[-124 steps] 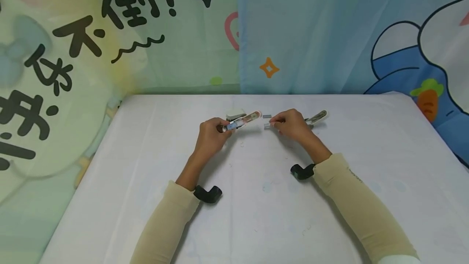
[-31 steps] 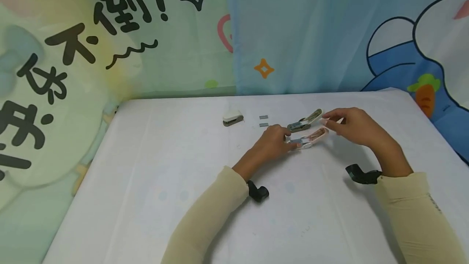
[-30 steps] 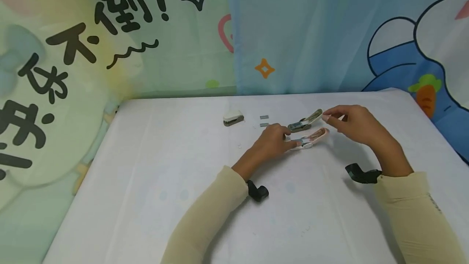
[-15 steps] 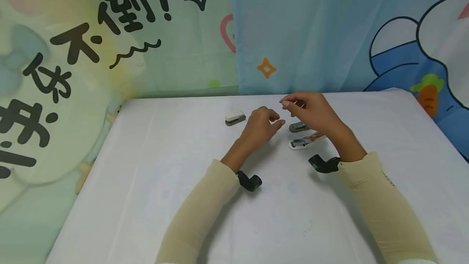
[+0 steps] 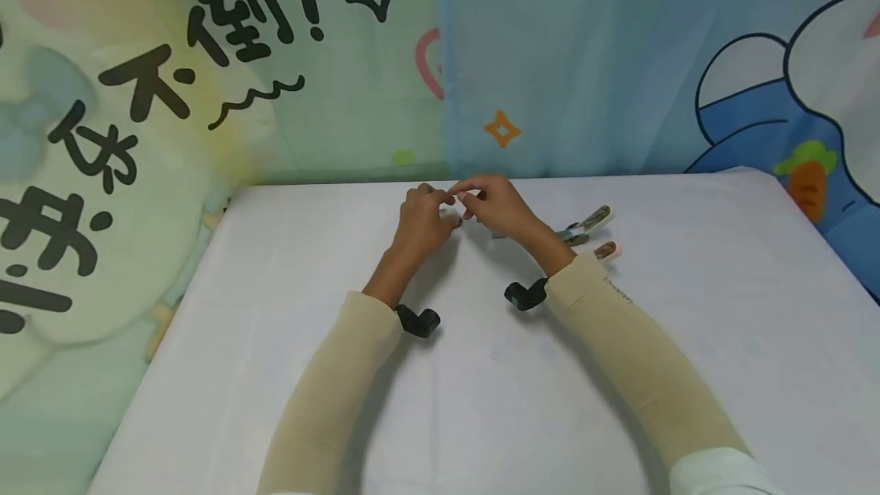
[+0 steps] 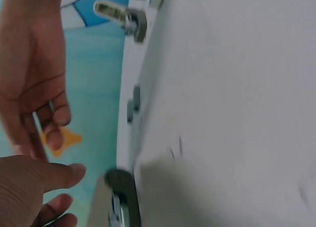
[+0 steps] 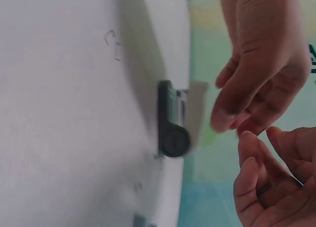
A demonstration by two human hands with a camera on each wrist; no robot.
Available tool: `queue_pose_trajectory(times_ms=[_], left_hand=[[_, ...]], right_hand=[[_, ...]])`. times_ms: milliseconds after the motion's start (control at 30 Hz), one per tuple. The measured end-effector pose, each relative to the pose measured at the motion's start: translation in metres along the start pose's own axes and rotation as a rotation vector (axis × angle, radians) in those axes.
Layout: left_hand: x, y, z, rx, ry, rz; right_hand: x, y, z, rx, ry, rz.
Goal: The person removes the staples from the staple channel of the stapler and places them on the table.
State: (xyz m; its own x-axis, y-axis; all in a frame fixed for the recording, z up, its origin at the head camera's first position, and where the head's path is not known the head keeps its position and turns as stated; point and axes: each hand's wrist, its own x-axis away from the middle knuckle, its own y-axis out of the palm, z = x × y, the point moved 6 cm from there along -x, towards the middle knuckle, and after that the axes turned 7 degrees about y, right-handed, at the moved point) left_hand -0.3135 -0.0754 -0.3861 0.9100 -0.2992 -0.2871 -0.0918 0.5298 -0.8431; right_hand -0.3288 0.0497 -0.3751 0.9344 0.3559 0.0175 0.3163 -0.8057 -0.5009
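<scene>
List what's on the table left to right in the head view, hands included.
Left hand → right hand → grey stapler → pink stapler. The small white stapler sits behind the hands in this view, so its place is unclear.

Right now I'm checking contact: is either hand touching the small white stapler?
Apart: the right wrist view shows a gap between the stapler and both hands.

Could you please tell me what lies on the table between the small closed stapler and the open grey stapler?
Two small grey staple strips lie close together on the white table, between the closed stapler and the open stapler. The left wrist view shows this.
</scene>
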Motion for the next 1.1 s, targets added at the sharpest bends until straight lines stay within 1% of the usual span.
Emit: queue_pose_trajectory(times_ms=[67, 167, 200, 267, 367, 433, 500, 567, 667, 733, 800, 933, 1033, 1100], left_hand=[[0.005, 0.001, -0.011, 0.054, -0.025, 0.009], [0.011, 0.006, -0.028, 0.111, -0.073, 0.002], [0.012, 0.008, -0.033, 0.115, -0.093, -0.007], [0.013, 0.011, -0.041, 0.101, -0.111, -0.025], [0.013, 0.014, -0.047, 0.067, -0.081, -0.045], [0.012, 0.015, -0.048, 0.077, -0.045, -0.043], [0.011, 0.017, -0.048, 0.096, -0.020, -0.027], [0.012, 0.018, -0.049, 0.127, -0.026, -0.009], [0.013, 0.020, -0.050, 0.139, -0.040, 0.011], [0.014, 0.022, -0.049, 0.141, -0.034, 0.009], [0.013, 0.022, -0.046, 0.148, -0.010, 0.009], [0.013, 0.022, -0.039, 0.192, 0.039, -0.004], [0.015, 0.022, -0.036, 0.223, 0.039, -0.030], [0.017, 0.021, -0.036, 0.234, 0.023, -0.054]], right_hand=[[-0.006, 0.010, 0.004, 0.015, 0.025, -0.056], [-0.012, 0.022, 0.005, 0.060, 0.060, -0.135], [-0.015, 0.026, 0.005, 0.082, 0.066, -0.157], [-0.020, 0.032, 0.004, 0.157, 0.069, -0.184], [-0.025, 0.041, 0.003, 0.274, 0.059, -0.214], [-0.028, 0.045, 0.002, 0.328, 0.040, -0.220], [-0.028, 0.047, 0.002, 0.344, 0.028, -0.210], [-0.028, 0.047, 0.003, 0.343, 0.017, -0.190], [-0.026, 0.045, 0.005, 0.326, 0.016, -0.162], [-0.024, 0.044, 0.007, 0.310, 0.027, -0.159], [-0.022, 0.043, 0.009, 0.291, 0.037, -0.167], [-0.018, 0.039, 0.008, 0.273, 0.038, -0.203], [-0.014, 0.036, 0.007, 0.266, 0.020, -0.235], [-0.010, 0.034, 0.007, 0.238, 0.007, -0.241]])
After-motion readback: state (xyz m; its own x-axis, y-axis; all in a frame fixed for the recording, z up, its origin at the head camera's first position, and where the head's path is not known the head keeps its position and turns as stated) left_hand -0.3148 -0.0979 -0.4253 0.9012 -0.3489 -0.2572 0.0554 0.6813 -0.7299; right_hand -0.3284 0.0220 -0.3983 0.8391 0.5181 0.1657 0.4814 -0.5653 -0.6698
